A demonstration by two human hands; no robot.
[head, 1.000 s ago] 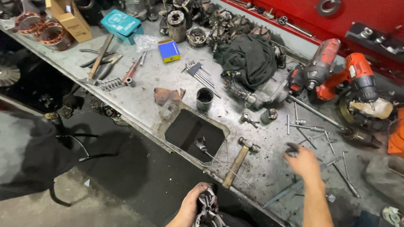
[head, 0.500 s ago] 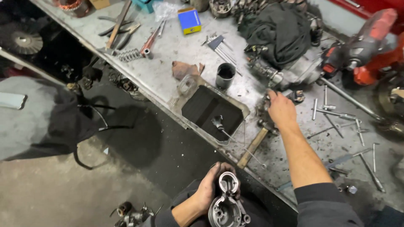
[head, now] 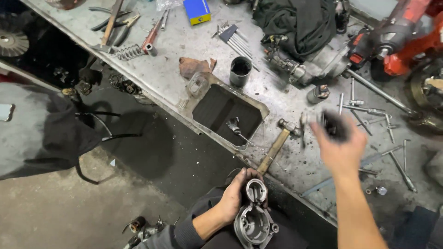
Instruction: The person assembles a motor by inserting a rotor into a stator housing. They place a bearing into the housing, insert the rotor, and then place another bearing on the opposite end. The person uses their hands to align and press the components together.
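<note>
My left hand (head: 232,199) grips a grey cast-metal housing (head: 252,217) with a round bore, held low in front of the workbench edge. My right hand (head: 340,144) hovers blurred over the bench, fingers closed around a small dark part (head: 334,124). Just left of that hand lies a wooden-handled hammer (head: 276,146), its head beside loose bolts (head: 369,110). A small dark cylinder (head: 318,93) stands a little beyond the hand.
The steel bench (head: 175,74) has a rectangular sunken opening (head: 225,112) near its edge. Around it sit a black cup (head: 240,70), hex keys (head: 234,38), a spring (head: 129,52), a blue box (head: 197,10), a black cloth (head: 300,23) and red power drills (head: 399,39).
My right hand has lifted off the bench near the hammer head and moved right, now closed on a dark part. The left hand has kept the housing in about the same place.
</note>
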